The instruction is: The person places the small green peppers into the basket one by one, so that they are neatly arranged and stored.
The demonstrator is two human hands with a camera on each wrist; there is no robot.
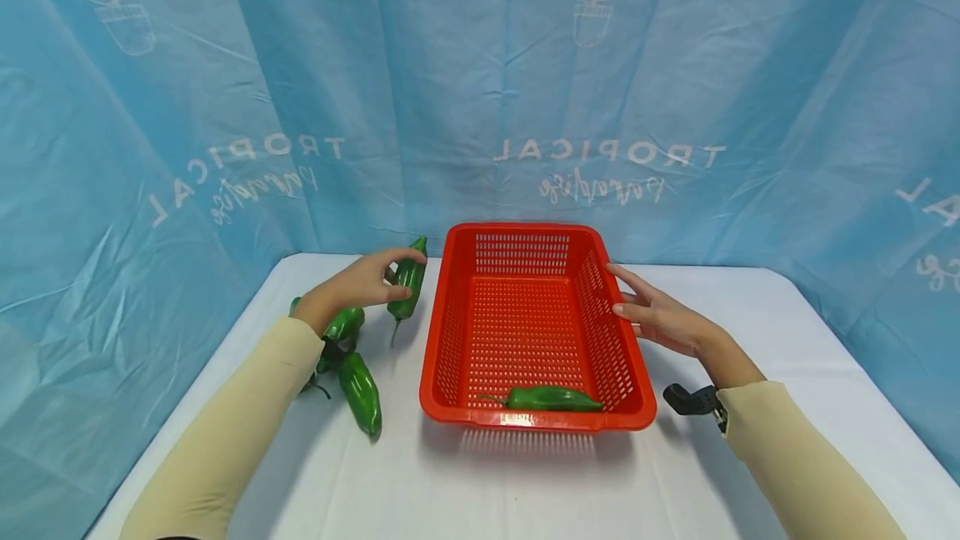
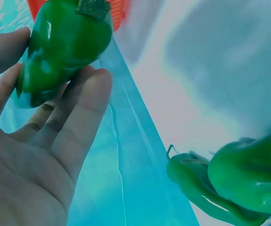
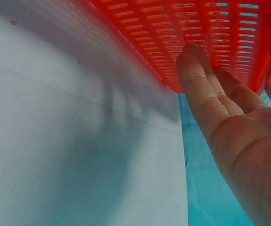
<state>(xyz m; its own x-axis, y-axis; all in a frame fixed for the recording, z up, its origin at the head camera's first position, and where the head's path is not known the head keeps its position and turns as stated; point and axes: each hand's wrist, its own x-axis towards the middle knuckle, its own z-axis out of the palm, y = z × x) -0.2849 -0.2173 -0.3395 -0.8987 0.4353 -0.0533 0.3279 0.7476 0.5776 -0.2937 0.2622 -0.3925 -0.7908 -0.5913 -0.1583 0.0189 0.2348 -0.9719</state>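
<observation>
My left hand (image 1: 367, 280) grips a green pepper (image 1: 408, 283) between thumb and fingers, just left of the red basket (image 1: 438, 332). In the left wrist view this pepper (image 2: 62, 52) is up close, its stem end toward the top. My right hand (image 1: 667, 319) is at the basket's right side. In the right wrist view its nearly straight fingers (image 3: 199, 87) touch the slotted outer wall (image 3: 182, 33). A single green pepper (image 1: 555, 398) lies crosswise inside the basket along its near wall.
Several more green peppers lie on the white table at the left, partly hidden by my left forearm; one pepper (image 1: 362, 394) points toward me. A dark strapped device (image 1: 693, 400) sits at my right wrist. A blue printed curtain (image 1: 465, 90) hangs behind the table.
</observation>
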